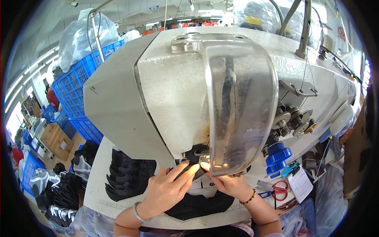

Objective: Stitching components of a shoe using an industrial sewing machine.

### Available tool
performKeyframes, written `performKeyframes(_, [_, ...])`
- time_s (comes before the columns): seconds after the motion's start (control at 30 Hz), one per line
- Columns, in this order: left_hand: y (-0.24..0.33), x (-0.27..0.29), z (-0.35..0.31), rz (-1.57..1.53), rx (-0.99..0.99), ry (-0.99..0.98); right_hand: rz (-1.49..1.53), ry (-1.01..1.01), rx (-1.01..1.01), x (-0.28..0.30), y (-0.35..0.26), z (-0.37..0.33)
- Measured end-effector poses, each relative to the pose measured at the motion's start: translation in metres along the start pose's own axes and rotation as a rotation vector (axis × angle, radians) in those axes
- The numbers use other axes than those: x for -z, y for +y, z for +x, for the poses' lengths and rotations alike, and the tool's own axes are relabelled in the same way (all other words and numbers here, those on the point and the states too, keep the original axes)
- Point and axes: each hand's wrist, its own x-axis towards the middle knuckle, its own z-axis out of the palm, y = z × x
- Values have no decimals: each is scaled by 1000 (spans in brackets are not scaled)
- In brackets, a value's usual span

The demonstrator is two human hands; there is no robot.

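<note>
A large off-white sewing machine (173, 94) fills the middle, with a clear plastic guard (244, 106) on its front. Below its needle area, a small black fabric piece (186, 170) is held between my two hands. My left hand (169, 187) grips the piece from the left, fingers pointing up to the right. From the other side my right hand (231, 185) pinches its right end, its fingertips partly behind the guard. A larger black fabric piece (203, 206) lies on the white table just below my hands. The needle itself is hidden.
Overlapping black pieces (128, 175) lie left on the machine table (96, 193). To the right are red-handled scissors (281, 190), a paper sheet (301, 184) and a blue knob-like part (277, 157). Blue crates (77, 87) and grey-black shoe uppers (43, 181) stand left.
</note>
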Motion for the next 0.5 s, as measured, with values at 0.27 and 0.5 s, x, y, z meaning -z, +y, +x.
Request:
performKeyframes(0.27, [3, 1, -2, 7, -9, 18, -114, 80, 81, 0, -2, 0])
performKeyframes(0.5, [1, 6, 2, 42, -42, -7, -136, -4, 77, -5, 7, -8])
